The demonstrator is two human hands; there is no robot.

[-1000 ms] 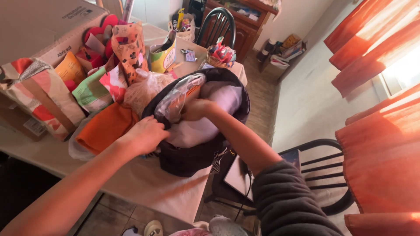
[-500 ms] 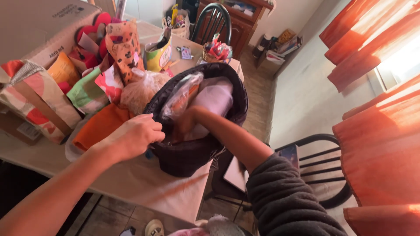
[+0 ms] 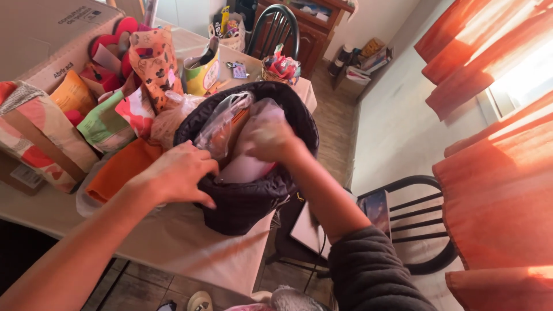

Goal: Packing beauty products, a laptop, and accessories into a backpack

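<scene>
On the tabletop [image 3: 190,253], left hand [image 3: 175,173] clamped on black quilted bag [image 3: 247,198] rim, right hand [image 3: 271,138] seemingly gripping pale cloth [image 3: 245,167], mostly packed inside.

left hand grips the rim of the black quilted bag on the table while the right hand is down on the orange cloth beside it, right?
Not quite. In the head view the left hand does grip the rim of the black quilted bag, but the right hand is inside the bag on a pale bundle, not the orange cloth.
</scene>
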